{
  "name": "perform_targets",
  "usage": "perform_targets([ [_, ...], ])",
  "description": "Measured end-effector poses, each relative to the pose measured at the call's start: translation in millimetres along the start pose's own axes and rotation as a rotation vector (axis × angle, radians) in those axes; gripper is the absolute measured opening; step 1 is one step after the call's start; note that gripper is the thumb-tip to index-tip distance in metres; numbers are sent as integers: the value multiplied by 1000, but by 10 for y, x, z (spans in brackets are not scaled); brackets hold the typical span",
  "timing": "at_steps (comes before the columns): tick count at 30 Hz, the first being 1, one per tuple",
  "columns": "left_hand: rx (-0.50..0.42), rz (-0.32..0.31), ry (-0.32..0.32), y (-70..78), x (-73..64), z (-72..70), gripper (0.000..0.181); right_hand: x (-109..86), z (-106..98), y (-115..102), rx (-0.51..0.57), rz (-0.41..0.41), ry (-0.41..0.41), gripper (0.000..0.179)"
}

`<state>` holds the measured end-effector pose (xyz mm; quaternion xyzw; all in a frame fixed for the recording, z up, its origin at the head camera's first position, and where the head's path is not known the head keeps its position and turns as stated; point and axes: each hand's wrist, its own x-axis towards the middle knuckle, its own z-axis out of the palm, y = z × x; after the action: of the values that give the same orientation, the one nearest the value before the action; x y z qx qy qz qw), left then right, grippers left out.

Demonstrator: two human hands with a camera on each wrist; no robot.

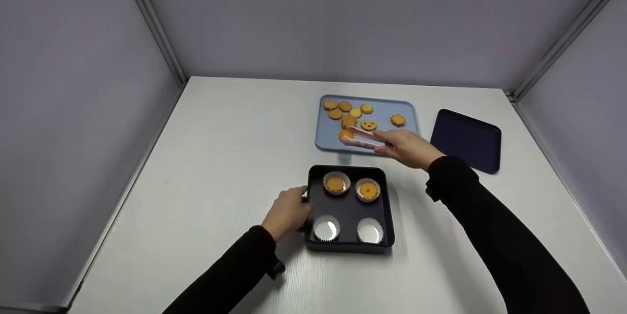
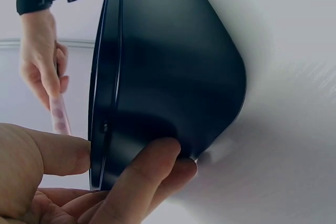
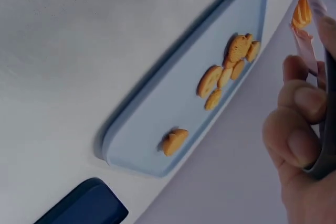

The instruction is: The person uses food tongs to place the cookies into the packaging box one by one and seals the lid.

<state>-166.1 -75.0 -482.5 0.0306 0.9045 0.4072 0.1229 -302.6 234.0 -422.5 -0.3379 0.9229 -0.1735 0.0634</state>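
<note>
My left hand [image 1: 289, 211] grips the left wall of a deep, dark square baking pan [image 1: 349, 208]; the left wrist view has the thumb at its rim and fingers against its outer side. Two cookies sit in white paper cups [image 1: 336, 175] in the pan's far half. A pair of bare paper cups [image 1: 326, 221] stands in the near half. My right hand [image 1: 409, 148] holds pink-tipped tongs [image 1: 361, 144] over the near edge of a light blue tray [image 1: 325, 130]. Between the tong tips is a golden scalloped cookie [image 3: 301, 13], lifted above the tray.
Several cookies [image 1: 345, 107] of different shapes lie on the blue tray, mostly to its left, with a scalloped one [image 1: 397, 120] apart at the right. A flat dark navy tray [image 1: 468, 140] lies to the right. Grey panels wall in the white table [image 1: 220, 157].
</note>
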Motion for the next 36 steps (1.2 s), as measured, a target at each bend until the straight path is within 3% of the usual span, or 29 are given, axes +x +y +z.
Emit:
perform_targets([
  [6,-3,-10,-2,3,14,11,51,-154,-127,-75,49,-41,-71,53],
  [15,-9,8,7,-1,21,12,48,-323,-281,-249,60,-168,-153,48],
  [22,2,7,11,-15,26,11,48,-444,-365,-326,81,-129,-255,44],
  [29,3,1,5,-11,35,17,50,-537,-399,-399,59,-204,-345,10],
  [36,6,21,11,-27,46,15,47,-609,-400,-504,62,-193,-442,13],
])
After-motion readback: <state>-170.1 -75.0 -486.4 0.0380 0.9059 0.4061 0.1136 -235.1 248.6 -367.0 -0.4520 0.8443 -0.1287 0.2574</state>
